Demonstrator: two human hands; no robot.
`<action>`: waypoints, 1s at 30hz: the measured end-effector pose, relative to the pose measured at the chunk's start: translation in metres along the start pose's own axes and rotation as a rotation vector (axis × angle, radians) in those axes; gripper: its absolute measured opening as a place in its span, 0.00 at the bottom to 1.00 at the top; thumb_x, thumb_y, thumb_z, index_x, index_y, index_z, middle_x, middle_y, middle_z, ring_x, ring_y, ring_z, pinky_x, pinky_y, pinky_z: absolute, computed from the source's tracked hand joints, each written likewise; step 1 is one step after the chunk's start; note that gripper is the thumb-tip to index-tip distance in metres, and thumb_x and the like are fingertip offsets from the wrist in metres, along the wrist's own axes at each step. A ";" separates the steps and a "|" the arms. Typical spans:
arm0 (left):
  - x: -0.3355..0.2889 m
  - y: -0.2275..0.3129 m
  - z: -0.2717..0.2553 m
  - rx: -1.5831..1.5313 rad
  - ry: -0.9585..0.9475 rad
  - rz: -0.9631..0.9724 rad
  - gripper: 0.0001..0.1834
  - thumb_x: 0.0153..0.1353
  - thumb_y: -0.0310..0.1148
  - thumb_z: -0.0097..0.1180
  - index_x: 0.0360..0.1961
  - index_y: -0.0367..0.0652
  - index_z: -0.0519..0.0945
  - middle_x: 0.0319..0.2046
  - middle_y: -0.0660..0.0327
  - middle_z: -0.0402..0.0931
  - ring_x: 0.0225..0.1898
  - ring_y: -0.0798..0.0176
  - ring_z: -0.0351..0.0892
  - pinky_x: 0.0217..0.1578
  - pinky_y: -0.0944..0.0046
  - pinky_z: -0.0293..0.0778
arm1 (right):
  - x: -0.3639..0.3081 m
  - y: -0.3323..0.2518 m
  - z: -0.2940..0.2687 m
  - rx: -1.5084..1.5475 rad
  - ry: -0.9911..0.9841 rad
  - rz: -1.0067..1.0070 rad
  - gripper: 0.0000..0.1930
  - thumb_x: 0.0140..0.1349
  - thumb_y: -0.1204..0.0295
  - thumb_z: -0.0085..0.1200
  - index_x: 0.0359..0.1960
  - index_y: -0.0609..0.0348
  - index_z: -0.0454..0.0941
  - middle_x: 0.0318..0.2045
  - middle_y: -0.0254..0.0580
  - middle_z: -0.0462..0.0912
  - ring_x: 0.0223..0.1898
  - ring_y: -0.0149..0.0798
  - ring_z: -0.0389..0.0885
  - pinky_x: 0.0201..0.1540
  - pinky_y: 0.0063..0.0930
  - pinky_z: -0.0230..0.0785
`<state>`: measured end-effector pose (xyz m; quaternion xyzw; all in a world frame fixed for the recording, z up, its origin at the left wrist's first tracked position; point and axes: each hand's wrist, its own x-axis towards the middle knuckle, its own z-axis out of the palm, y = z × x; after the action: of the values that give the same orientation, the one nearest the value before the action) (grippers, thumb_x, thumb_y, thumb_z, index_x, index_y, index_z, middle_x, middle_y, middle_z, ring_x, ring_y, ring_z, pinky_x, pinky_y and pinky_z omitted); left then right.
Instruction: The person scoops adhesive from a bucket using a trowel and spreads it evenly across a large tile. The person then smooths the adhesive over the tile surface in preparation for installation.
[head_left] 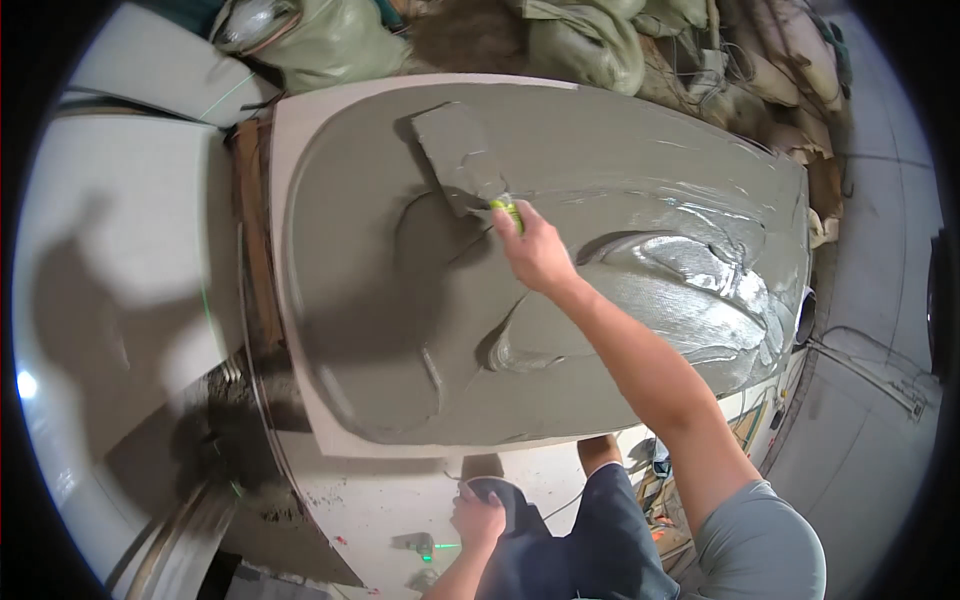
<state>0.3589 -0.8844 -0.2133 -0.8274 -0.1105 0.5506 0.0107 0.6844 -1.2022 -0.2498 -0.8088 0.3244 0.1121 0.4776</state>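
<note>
My right hand (537, 250) is closed round the green handle of a wide flat-bladed trowel (455, 145). Its grey-smeared blade lies over wet grey mortar (370, 170), toward the far left part of the coated slab. The mortar covers most of a large pale slab (285, 190), whose rim shows along the left and near edges. Ridges and a thicker, shiny heap of mortar (690, 290) lie to the right of my forearm. Low by my thigh, my left hand (480, 515) hangs with fingers loosely curled; I see nothing in it.
Full pale-green sacks (335, 45) and more bags (585, 45) crowd the far side. A large white panel (120, 250) stands at the left, beside a wooden strip (258, 240). Below, a small device with green light (425, 550) sits near my left hand. Shadows fall across the mortar.
</note>
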 end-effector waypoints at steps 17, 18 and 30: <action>0.017 -0.060 0.002 -0.385 0.128 0.074 0.39 0.63 0.50 0.52 0.67 0.32 0.63 0.46 0.40 0.76 0.43 0.39 0.81 0.46 0.42 0.75 | -0.235 0.024 0.110 -0.528 -0.875 -0.169 0.22 0.69 0.52 0.52 0.56 0.54 0.69 0.36 0.60 0.81 0.38 0.67 0.80 0.40 0.56 0.73; 0.018 -0.061 0.000 -0.364 0.120 0.069 0.39 0.63 0.50 0.52 0.67 0.32 0.62 0.46 0.40 0.76 0.43 0.39 0.81 0.47 0.42 0.75 | -0.241 0.029 0.111 -0.617 -0.853 -0.264 0.23 0.68 0.52 0.53 0.56 0.53 0.69 0.36 0.57 0.81 0.37 0.64 0.81 0.38 0.55 0.74; 0.021 -0.063 -0.010 -0.360 0.055 0.066 0.39 0.63 0.49 0.52 0.68 0.36 0.61 0.48 0.41 0.75 0.45 0.39 0.80 0.48 0.44 0.74 | -0.087 -0.032 0.120 -0.924 -0.236 -0.577 0.24 0.67 0.54 0.56 0.59 0.50 0.68 0.37 0.54 0.84 0.31 0.58 0.85 0.32 0.51 0.77</action>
<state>0.3646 -0.8183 -0.2200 -0.8339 -0.1799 0.4990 -0.1526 0.6537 -1.0537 -0.2475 -0.9721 -0.0486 0.1973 0.1176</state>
